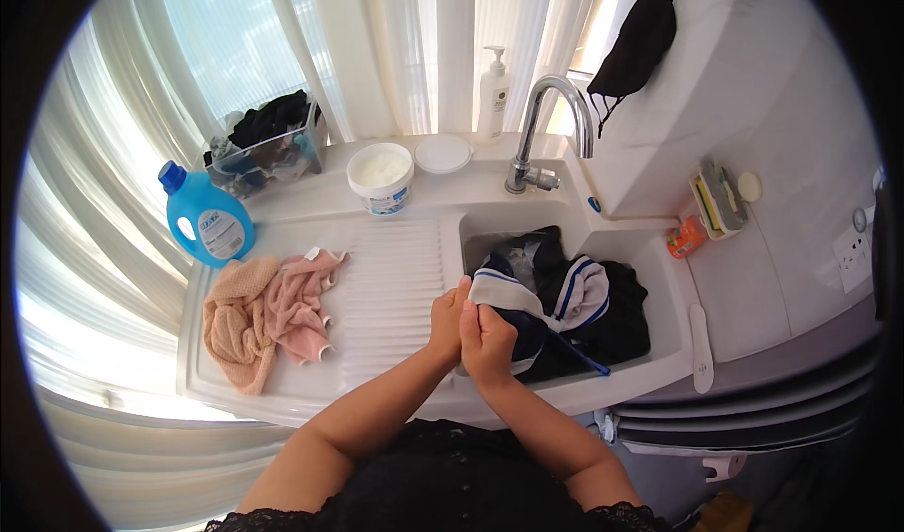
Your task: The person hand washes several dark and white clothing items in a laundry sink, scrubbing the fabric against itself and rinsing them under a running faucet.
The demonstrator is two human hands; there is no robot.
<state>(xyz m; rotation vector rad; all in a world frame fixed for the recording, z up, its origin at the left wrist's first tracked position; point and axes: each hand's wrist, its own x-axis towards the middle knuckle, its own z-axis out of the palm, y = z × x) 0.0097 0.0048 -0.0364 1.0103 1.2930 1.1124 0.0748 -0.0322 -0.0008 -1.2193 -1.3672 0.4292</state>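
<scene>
Over the near left rim of the laundry sink [667, 299], my left hand [448, 324] and my right hand [487, 338] are pressed together. Both grip one end of a white garment with blue stripes [505, 288]. From my fists the garment runs right, with a bunched part [586, 295] resting on dark clothes [621, 313] in the basin. A dark blue part of cloth hangs below my right hand. Some water shows at the back of the basin under the chrome faucet [554, 101]. The fingers' inner sides are hidden.
Left of the ribbed washboard [395, 299] lie a beige towel [240, 320] and a pink towel [304, 302]. Behind them stand a blue detergent bottle [212, 221], a clear bin of clothes [265, 154], an open tub of white powder [381, 179], its lid [443, 153] and a pump bottle [492, 101].
</scene>
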